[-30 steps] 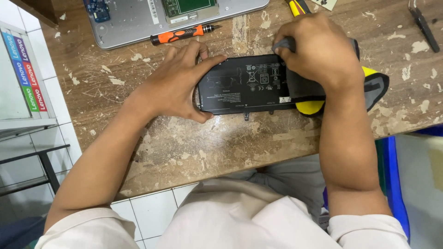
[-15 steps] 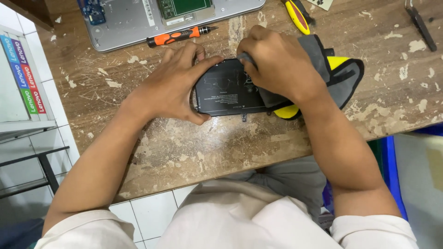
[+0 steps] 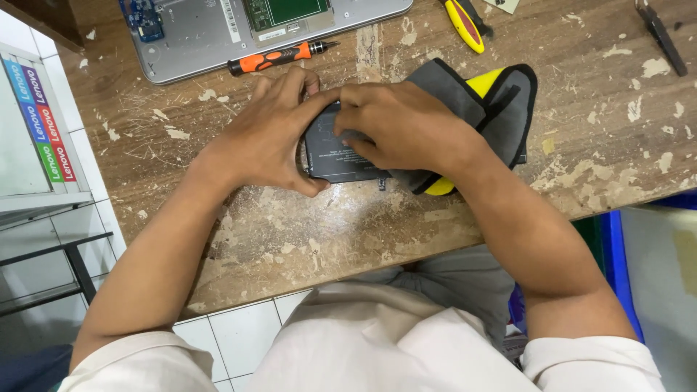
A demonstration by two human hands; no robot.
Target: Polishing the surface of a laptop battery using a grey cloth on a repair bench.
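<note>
- Your left hand [image 3: 272, 138] braces the left end of a flat black laptop battery [image 3: 337, 154], fingers spread over its top edge and thumb hooked under its lower corner, clasping it.
- Your right hand [image 3: 403, 127] presses down on the battery's right part, fingers curled on a grey and yellow cloth [image 3: 483, 101] that drapes over that end; the hand is closed on the cloth.
- The battery lies flat on a worn wooden workbench [image 3: 305, 232], near its front edge; the top is scratched and flecked with pale paint chips.
- Behind your hands an opened silver laptop base [image 3: 210, 36] shows its circuit boards, and an orange and black screwdriver [image 3: 279, 56] lies just in front of it.
- A yellow-handled tool [image 3: 465, 25] rests to the right of the laptop, and a dark tool [image 3: 661, 33] lies near the far right corner.
- Below the bench you see white floor tiles [image 3: 239, 334]; a white cabinet with a coloured strip [image 3: 29, 123] stands on your left, a blue bin [image 3: 617, 254] on your right.
</note>
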